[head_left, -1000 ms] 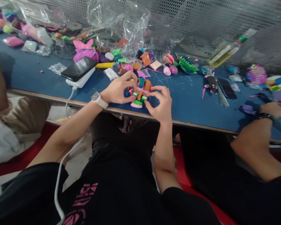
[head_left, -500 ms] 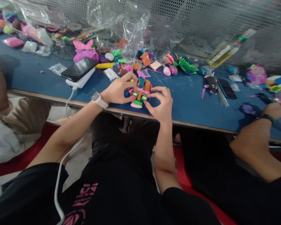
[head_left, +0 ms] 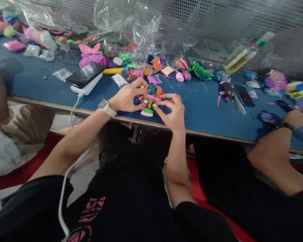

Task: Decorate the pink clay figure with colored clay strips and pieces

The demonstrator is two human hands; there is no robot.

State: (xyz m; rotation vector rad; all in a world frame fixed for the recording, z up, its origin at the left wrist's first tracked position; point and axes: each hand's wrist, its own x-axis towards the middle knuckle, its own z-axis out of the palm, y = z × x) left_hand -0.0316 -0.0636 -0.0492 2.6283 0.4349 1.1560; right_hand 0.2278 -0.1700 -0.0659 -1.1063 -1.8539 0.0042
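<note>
blue table (head_left: 207, 112); left hand (head_left: 130, 97) partly hides multicolored figure (head_left: 150, 102)

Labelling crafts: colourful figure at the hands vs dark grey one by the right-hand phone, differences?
Colour: the colourful figure mixes pink, green, orange-brown and teal; the dark grey figure is mostly dark with pink bits.
Contact: left hand and right hand both touch the colourful figure; neither touches the dark grey figure.
Place: the colourful figure is near the front edge of the table; the dark grey figure lies farther back, beside a phone.
Both show pink.
</note>
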